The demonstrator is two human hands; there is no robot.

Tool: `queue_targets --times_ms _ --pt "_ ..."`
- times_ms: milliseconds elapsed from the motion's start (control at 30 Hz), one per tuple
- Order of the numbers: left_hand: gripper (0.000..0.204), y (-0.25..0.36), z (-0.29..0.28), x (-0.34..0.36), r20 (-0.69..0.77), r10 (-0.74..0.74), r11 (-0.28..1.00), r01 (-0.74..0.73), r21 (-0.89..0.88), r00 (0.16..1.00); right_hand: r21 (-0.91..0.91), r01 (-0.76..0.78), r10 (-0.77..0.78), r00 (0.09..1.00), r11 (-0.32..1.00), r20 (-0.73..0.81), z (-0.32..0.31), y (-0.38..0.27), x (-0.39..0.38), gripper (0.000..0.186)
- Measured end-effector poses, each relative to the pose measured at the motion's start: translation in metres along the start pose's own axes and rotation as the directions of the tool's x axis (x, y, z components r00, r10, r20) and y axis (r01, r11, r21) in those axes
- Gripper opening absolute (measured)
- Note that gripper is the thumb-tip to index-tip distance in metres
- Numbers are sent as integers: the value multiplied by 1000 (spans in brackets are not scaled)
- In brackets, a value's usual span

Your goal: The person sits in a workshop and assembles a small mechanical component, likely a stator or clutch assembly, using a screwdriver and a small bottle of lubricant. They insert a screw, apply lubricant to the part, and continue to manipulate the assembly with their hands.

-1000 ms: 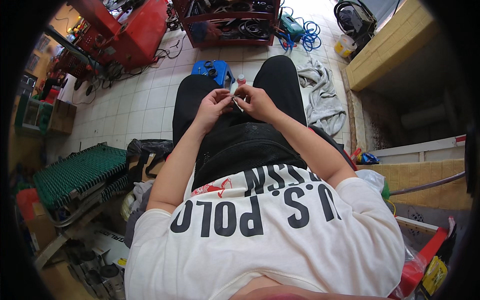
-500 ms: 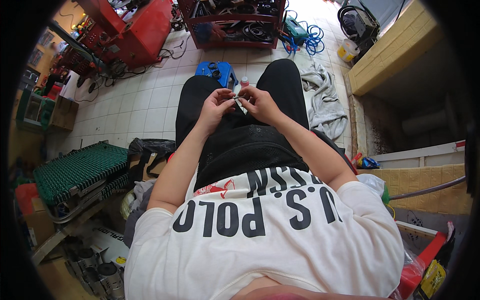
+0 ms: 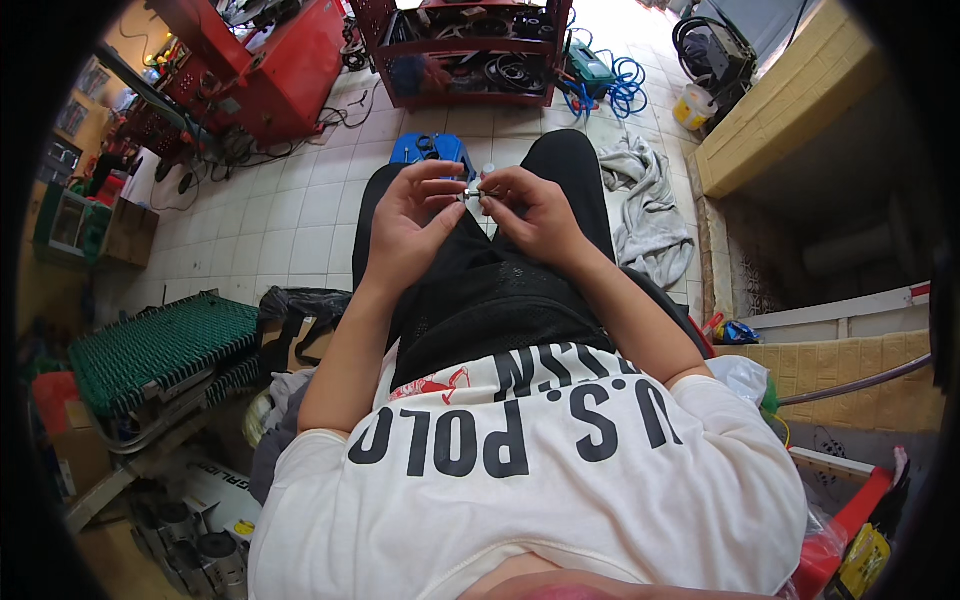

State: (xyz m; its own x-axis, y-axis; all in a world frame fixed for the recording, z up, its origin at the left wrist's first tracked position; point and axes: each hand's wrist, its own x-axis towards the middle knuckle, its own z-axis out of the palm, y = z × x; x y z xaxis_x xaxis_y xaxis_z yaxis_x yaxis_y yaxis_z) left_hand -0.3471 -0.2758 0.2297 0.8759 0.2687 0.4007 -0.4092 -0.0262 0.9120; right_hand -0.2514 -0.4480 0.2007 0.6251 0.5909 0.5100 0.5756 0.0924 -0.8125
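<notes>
Above my lap, a small, slim metal part (image 3: 473, 194) sits between the fingertips of both hands. Its shiny end is toward the left; its exact kind is too small to make out. My left hand (image 3: 410, 225) pinches that end with thumb and fingers, the upper fingers somewhat spread. My right hand (image 3: 535, 210) grips the darker other end, its fingers curled. Just beyond the hands stands a blue step stool (image 3: 440, 150) with dark ring-shaped pieces on top. A small bottle (image 3: 488, 171) is mostly hidden behind my right fingers.
A red tool cart (image 3: 470, 75) full of parts stands ahead, and a red machine (image 3: 285, 80) at far left. Blue hose (image 3: 625, 85), a grey cloth (image 3: 650, 205) and a yellow-and-white bucket (image 3: 693, 107) lie to the right. A green woven folding bed (image 3: 165, 340) is at left.
Both hands have come up closer to my view, and the left hand's fingers have spread. More of the metal part shows between the hands. The bottle is now more covered.
</notes>
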Motion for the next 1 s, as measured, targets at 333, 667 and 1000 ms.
queue_targets --times_ms 333,667,1000 --pt "25 7 -13 -1 119 112 993 -116 34 987 -203 66 -69 998 977 -8 -1 -37 1 22" --pt "25 24 -13 -7 151 94 991 -107 78 984 -170 137 -148 987 976 -54 -2 -52 2 20" --pt "26 25 -11 -9 155 -18 997 7 70 988 -161 174 -185 981 971 -53 -6 -54 0 22"
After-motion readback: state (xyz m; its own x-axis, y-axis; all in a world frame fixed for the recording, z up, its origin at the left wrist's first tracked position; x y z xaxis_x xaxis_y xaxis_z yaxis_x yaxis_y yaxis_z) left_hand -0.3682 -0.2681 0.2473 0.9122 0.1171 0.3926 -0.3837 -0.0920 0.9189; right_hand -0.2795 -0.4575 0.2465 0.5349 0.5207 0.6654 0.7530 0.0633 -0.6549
